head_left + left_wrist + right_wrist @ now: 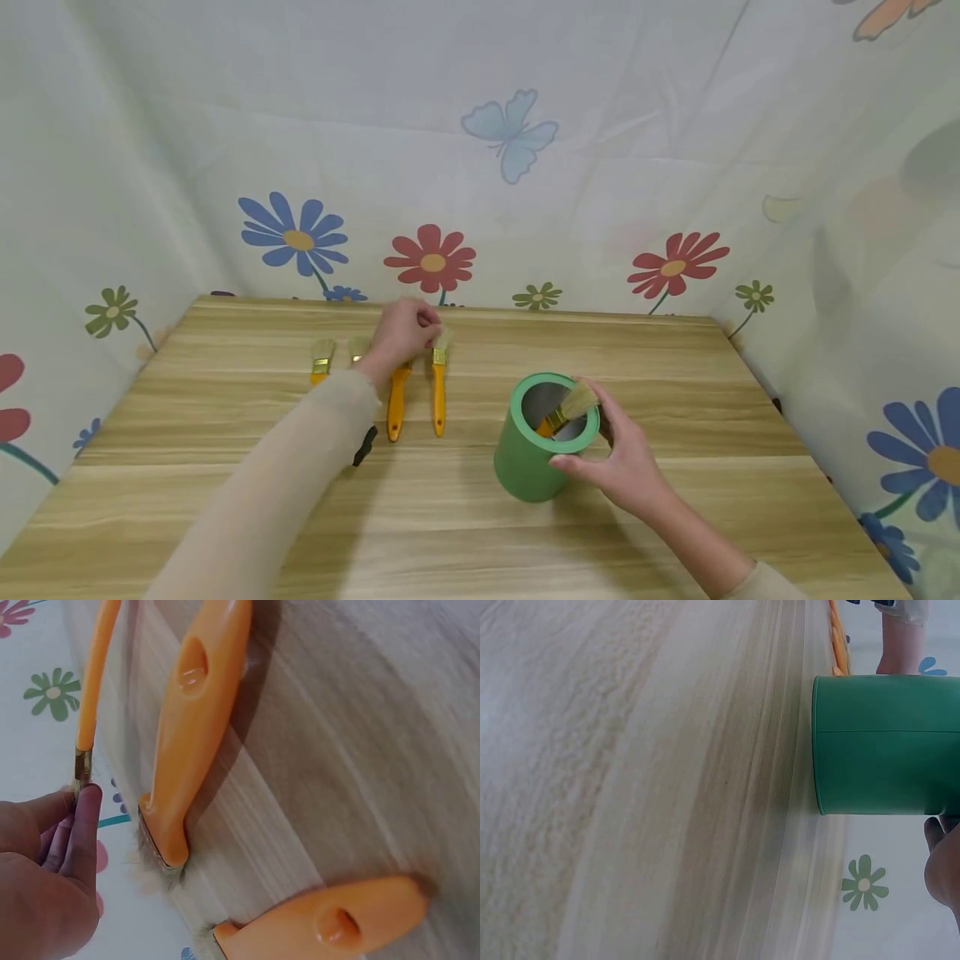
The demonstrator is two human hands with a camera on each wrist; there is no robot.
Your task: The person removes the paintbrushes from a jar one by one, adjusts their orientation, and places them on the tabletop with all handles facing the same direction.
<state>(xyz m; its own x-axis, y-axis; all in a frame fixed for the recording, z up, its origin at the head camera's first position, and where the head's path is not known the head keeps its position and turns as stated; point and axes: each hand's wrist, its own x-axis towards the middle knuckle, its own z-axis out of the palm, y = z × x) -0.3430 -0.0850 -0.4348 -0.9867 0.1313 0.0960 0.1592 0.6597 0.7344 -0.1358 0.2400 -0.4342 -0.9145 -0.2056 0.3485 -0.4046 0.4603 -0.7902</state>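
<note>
My left hand (pixel 405 335) reaches to the back of the table and pinches a slim paintbrush (pixel 439 393) by its bristle end, thumb against fingers. In the left wrist view the brush's orange handle (pixel 95 682) points away from that hand (pixel 49 877). A wider orange paintbrush (pixel 397 408) lies just left of it, its bristles hidden behind the hand. My right hand (pixel 626 462) grips the upper side of a green canister (pixel 525 467), thumb and fingers around its rim. Inside the canister leans one paintbrush (pixel 573 402), bristles up.
Farther left lie two more paintbrushes, one with pale bristles (pixel 322 350) and one (pixel 358 347) partly covered by my left forearm. A wood-grain table (pixel 450 533) carries everything. Flower-printed cloth (pixel 570 217) hangs behind and at both sides.
</note>
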